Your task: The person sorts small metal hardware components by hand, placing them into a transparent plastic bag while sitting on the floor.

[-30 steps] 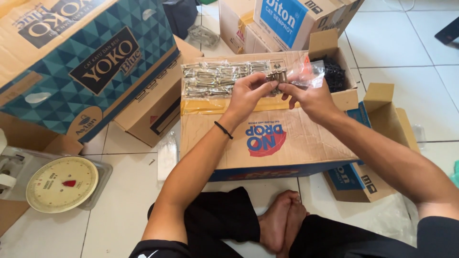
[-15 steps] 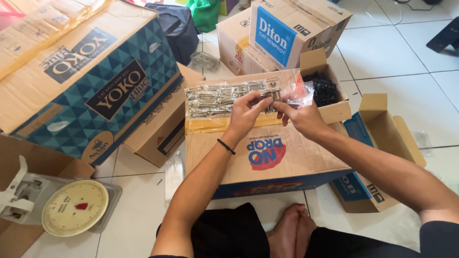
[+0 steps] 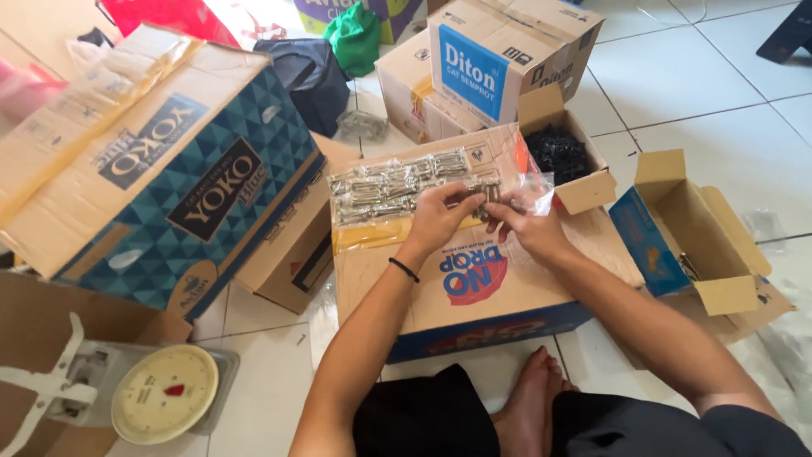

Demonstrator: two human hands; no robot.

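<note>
A small clear plastic bag with a bundle of silver metal screws at its mouth is held above the top of a closed cardboard box that stands on the white tiled floor. The left hand has its fingers pinched together on the bundle of screws from the left. The right hand grips the bag from below and to the right, fingers closed on the plastic. A black band circles the left wrist.

Just left of the hands, on the same box top, lie rows of filled screw packets, side by side. Behind the bag, a small open carton holds a heap of black screws. To the right stands another open carton with a blue side.

Further out, a large box patterned with teal triangles sits tilted at the left, with a plain brown box between it and the working box. At the lower left is a round dial weighing scale. Behind, near the top, is a box with a blue label, a dark bag and a green bag. The person sits cross-legged, bare feet showing at the bottom.
</note>
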